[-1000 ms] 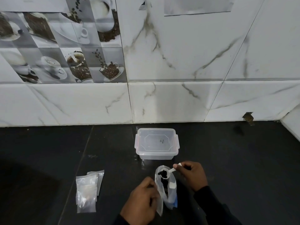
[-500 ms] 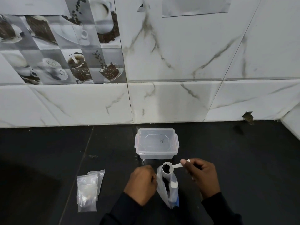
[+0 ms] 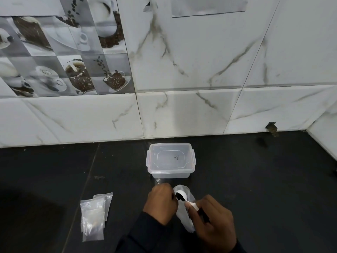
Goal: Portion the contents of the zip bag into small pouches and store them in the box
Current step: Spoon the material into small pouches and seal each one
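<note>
My left hand (image 3: 161,205) grips the top edge of a clear zip bag (image 3: 183,215) that stands upright on the black counter. My right hand (image 3: 212,219) pinches the handle of a small white scoop (image 3: 181,196), whose bowl holds a dark substance at the bag's mouth. Just beyond the bag sits a clear plastic box (image 3: 171,160) with its clip lid on. A loose pile of small clear pouches (image 3: 94,214) lies flat on the counter to the left of my hands.
The black counter (image 3: 264,179) runs back to a white marble-tiled wall (image 3: 182,110) right behind the box. A second wall closes in at the far right (image 3: 326,136).
My right hand has come down and nearer to me with the scoop, and my left hand has shifted up along the bag's top. The bag leans more toward me.
</note>
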A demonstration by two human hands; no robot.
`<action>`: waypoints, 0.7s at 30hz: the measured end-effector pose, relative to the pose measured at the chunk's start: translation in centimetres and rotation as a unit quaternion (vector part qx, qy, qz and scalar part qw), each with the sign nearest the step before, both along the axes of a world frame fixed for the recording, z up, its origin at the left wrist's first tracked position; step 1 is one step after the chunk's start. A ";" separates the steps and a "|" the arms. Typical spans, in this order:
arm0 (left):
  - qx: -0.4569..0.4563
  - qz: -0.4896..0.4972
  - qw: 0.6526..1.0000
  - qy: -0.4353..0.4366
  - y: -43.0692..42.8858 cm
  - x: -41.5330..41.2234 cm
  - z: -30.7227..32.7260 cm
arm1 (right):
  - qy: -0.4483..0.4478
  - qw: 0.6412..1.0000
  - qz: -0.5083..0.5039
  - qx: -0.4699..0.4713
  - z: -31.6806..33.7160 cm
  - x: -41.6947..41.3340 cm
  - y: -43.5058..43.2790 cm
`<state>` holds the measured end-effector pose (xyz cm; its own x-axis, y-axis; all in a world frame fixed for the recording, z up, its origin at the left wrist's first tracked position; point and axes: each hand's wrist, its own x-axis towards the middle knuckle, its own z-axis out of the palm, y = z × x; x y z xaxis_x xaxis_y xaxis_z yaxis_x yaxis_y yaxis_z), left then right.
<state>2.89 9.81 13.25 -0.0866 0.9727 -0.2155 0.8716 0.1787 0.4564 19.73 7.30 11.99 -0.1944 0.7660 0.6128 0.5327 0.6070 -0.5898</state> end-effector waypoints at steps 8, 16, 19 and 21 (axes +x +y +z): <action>-0.026 0.021 0.999 0.003 -0.1 0.7 0.7 | -0.056 0.996 0.012 0.065 -2.7 0.1 -0.1; -0.026 0.021 0.999 0.004 0.0 0.8 0.9 | -0.079 0.990 0.021 0.111 -2.2 0.0 -0.5; -0.031 0.020 0.999 -0.003 0.1 0.8 0.8 | -0.085 0.991 0.025 0.105 -2.4 0.2 -0.5; -0.032 0.019 0.999 -0.004 0.1 0.8 0.9 | -0.090 0.991 0.026 0.100 -2.6 0.3 -0.5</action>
<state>3.70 9.93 14.16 -0.1205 0.9529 -0.2784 0.8605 0.2401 0.4494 20.03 6.76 9.39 -0.3512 0.6192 0.7023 0.5831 0.7316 -0.3534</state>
